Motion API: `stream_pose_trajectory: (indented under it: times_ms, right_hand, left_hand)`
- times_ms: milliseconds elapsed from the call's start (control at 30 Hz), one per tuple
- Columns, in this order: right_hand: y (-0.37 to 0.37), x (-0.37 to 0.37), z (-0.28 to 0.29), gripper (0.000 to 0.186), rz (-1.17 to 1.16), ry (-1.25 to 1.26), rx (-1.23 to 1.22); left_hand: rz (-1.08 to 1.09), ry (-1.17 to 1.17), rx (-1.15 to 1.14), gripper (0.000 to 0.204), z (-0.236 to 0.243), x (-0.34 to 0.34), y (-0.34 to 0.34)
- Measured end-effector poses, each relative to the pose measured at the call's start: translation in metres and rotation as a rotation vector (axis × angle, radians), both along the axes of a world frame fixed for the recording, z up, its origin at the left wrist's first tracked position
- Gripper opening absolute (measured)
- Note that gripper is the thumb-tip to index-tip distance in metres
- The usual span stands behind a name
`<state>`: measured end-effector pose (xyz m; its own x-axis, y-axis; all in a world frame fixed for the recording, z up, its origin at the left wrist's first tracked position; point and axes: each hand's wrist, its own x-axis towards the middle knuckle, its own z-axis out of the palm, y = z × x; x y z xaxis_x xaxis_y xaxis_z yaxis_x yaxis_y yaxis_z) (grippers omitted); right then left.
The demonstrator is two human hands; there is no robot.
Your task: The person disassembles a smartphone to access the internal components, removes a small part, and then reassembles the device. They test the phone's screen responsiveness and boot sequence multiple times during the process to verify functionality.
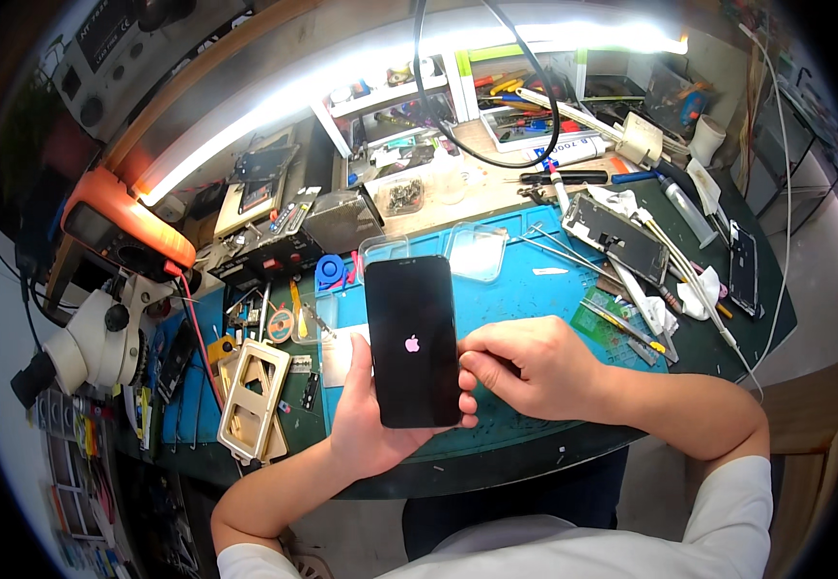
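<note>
A black smartphone (409,376) stands upright in my left hand (370,425), its screen facing me and dark apart from a small pinkish logo in the middle. My left thumb lies along its left edge, and the fingertips wrap round to the lower right edge. My right hand (544,367) is closed, its curled thumb and forefinger meeting the phone's right edge; exactly what the fingertips press on is hidden. Beneath both hands is a blue work mat (525,299). Two clear plastic boxes, one of them an open case (477,253), lie just beyond the phone.
At left are an orange multimeter (115,227), a white microscope (91,343) and gold-coloured frames (255,400). An opened phone (617,236), tweezers, cables and a syringe (689,217) crowd the right. A green circuit board (597,323) lies beyond my right wrist. A black cable loop (554,96) hangs above the bench.
</note>
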<state>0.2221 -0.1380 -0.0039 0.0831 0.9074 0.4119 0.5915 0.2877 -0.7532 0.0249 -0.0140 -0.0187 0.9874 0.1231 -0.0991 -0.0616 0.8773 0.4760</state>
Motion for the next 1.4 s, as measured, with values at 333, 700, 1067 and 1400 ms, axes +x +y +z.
stream_pose_trajectory:
  times_ms: [333,700,1067,1400]
  right_hand:
    - [-0.0003,0.0013,-0.0023,0.009,0.004,-0.009,0.016]
    - [0.0002,0.0,-0.0001,0.014,-0.009,-0.001,-0.035]
    - [-0.002,0.0005,0.0056,0.016,-0.003,-0.046,-0.041]
    - [-0.0015,0.001,0.0003,0.013,-0.013,-0.059,-0.013]
  left_hand:
    - [-0.002,0.005,0.021,0.094,-0.001,0.001,-0.0018]
    - [-0.001,-0.015,0.069,0.087,-0.0024,0.0005,-0.0024]
    - [0.074,0.075,0.164,0.092,-0.0035,-0.0017,-0.0059]
    - [0.059,0.053,0.194,0.089,-0.0033,-0.0018,-0.0049]
